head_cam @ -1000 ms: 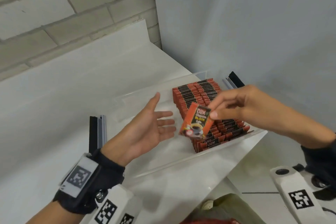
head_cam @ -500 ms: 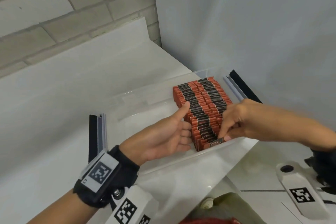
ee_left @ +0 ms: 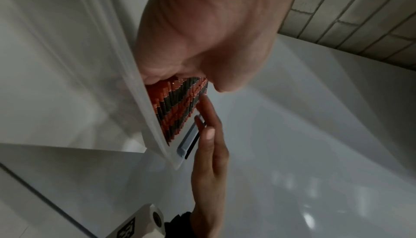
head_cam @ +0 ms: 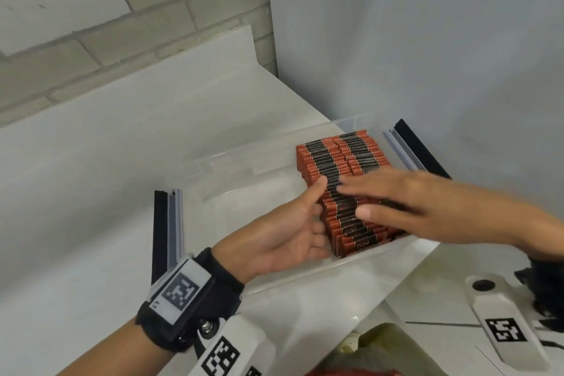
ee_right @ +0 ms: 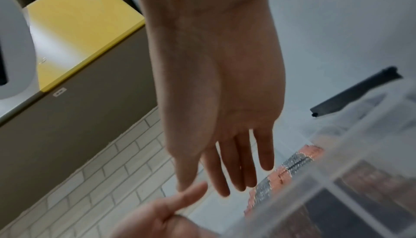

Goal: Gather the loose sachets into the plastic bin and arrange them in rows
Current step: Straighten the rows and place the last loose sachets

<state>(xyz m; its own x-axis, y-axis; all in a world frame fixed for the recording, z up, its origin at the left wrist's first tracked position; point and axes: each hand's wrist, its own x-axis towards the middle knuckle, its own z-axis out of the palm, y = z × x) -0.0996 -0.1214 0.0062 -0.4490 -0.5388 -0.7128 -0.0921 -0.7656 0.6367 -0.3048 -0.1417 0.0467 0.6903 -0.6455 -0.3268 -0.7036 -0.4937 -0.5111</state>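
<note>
Two hands flat: left hand (head_cam: pixel 293 235) beside, right hand (head_cam: pixel 396 201) atop sachets (head_cam: pixel 335 159); labels unreadable.

Hidden, blurred, cut off

Right hand (head_cam: pixel 406 204) motion-blurred, covering part of the red-and-black sachet rows (head_cam: pixel 338 159); contact with their tops can't be told. Left hand (head_cam: pixel 283 232) fingertips hidden against the rows' side. Printing on the near sachets too small to read. Clear plastic bin (ee_right: pixel 337 185) wall smeared, close, in right wrist view.
</note>
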